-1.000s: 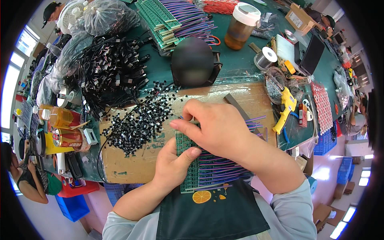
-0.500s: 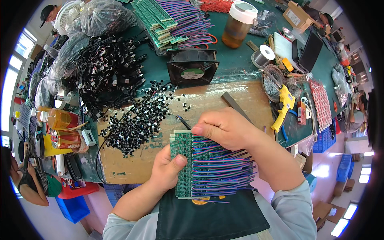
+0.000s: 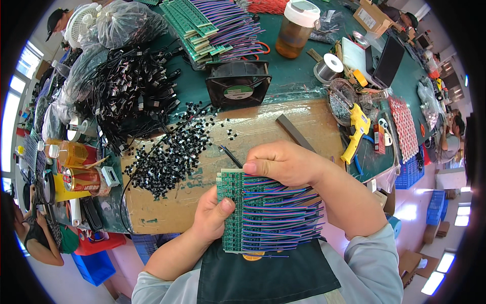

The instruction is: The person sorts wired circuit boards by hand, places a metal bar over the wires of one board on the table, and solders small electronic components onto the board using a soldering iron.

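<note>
A stack of green circuit boards [image 3: 233, 219] is upright in front of my apron. Rows of thin purple, blue and pink wires [image 3: 281, 219] trail off its right side. My left hand [image 3: 213, 213] grips the boards' left edge, its thumb lying on the front face. At the top edge, my right hand [image 3: 278, 164] is closed, thumb against curled forefinger, beside the uppermost wires. From its pinch a thin dark piece with narrow tips [image 3: 231, 156] sticks out up and left; I cannot tell whether it is a cable end or a tool.
Small black connectors [image 3: 169, 162] lie heaped on the brown work board [image 3: 212, 177], near piled black cables [image 3: 131, 91]. A square fan [image 3: 238, 83] stands behind, beside more wired circuit boards [image 3: 190, 25]. To the right are a dark bar [image 3: 295, 133], yellow glue gun [image 3: 357, 129] and solder spool [image 3: 328, 68].
The surroundings have shifted slightly left in the view. My right hand and the boards sit slightly lower in the picture; both hands keep their hold.
</note>
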Tool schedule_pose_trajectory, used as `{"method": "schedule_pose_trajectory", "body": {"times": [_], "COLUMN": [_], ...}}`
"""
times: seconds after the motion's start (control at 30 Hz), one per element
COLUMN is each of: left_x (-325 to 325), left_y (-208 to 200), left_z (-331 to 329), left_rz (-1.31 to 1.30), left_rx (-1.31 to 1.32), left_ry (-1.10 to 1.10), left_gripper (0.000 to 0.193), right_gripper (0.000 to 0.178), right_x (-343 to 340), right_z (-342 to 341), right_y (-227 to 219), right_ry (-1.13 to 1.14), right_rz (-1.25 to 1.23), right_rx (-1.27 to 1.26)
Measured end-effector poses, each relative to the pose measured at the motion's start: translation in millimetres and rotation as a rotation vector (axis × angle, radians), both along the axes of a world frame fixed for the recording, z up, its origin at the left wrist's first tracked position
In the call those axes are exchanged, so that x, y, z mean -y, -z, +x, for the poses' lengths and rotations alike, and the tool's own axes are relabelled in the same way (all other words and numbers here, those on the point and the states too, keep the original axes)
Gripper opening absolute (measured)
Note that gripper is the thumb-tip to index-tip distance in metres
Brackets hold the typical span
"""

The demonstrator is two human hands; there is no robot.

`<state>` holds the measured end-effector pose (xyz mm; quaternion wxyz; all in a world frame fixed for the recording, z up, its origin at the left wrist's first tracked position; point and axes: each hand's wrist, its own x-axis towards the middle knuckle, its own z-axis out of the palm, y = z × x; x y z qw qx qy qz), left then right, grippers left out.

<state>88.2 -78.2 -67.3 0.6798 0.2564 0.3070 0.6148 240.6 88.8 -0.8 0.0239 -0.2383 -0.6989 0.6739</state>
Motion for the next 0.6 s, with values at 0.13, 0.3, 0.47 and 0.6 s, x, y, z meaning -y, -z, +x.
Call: {"method": "schedule_pose_trajectory", "body": {"times": [0.13,0.3,0.47,0.6], "left_x": [1,-3,-4,-8], "left_y": [4,1,-10,-23], "left_z": [-1,2,-14,-35], "left_rz": [0.0,0.017,-0.079,-0.028], "left_rx": [0.031,0.059,-0.013,-0.151], "left_ry": [0.017,0.032,-0.016,-0.241], "left_gripper": [0.054,0.051,0.044,0.037], "right_gripper": [0.037,0.037,0.036,0.03], "right_x": [1,0,-14,-32], "right_z": [1,-4,2,41], "right_y": [4,9,-12,-18], "right_ry": [-0.004,0.011,-0.036,0.161], "right_rz": [0.06,0.067,0.127,0.375], "right_rx": [-0.018,-0.085,0.098,0.151]}}
